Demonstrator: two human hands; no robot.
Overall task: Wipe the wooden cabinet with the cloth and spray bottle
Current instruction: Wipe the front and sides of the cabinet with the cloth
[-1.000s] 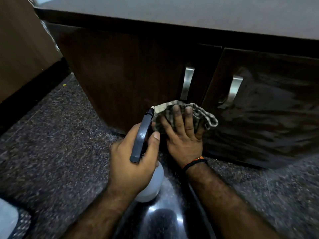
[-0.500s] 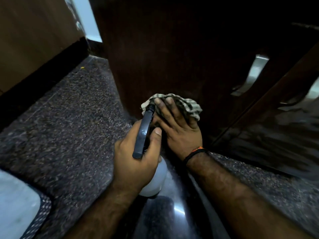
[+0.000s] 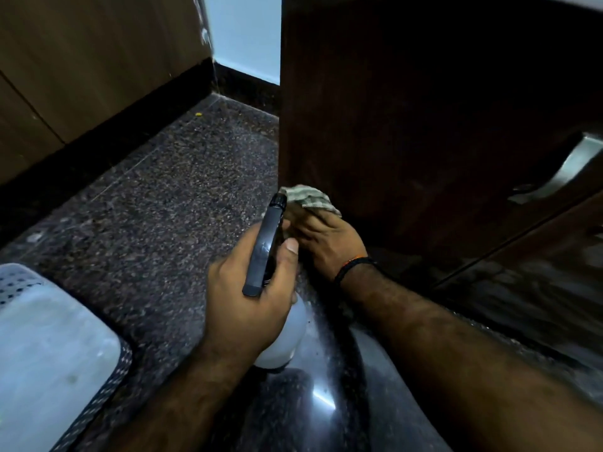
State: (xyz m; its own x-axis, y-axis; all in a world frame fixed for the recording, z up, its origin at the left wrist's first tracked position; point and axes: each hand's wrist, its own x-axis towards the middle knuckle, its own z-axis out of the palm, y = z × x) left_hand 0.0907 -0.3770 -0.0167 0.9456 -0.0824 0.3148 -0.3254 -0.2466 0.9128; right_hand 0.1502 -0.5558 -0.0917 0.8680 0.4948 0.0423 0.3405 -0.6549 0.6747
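Speckled dark granite floor (image 3: 156, 203) runs from a light wooden panel (image 3: 81, 60) on the far left to the dark wooden cabinet (image 3: 408, 109) on the right, whose metal handle (image 3: 561, 171) shows at the right edge. Low on the cabinet's left corner, the right hand (image 3: 329, 239) presses a checked cloth (image 3: 308, 197) against the wood — fingers spread over the cloth, a dark band (image 3: 352, 265) at the wrist. Just left of it and nearer, the left hand (image 3: 248, 295) is wrapped around the neck of a spray bottle (image 3: 284, 337), thumb beside the black trigger head — nozzle pointing toward the cloth. A pale perforated object (image 3: 49, 337) sits at the near left.
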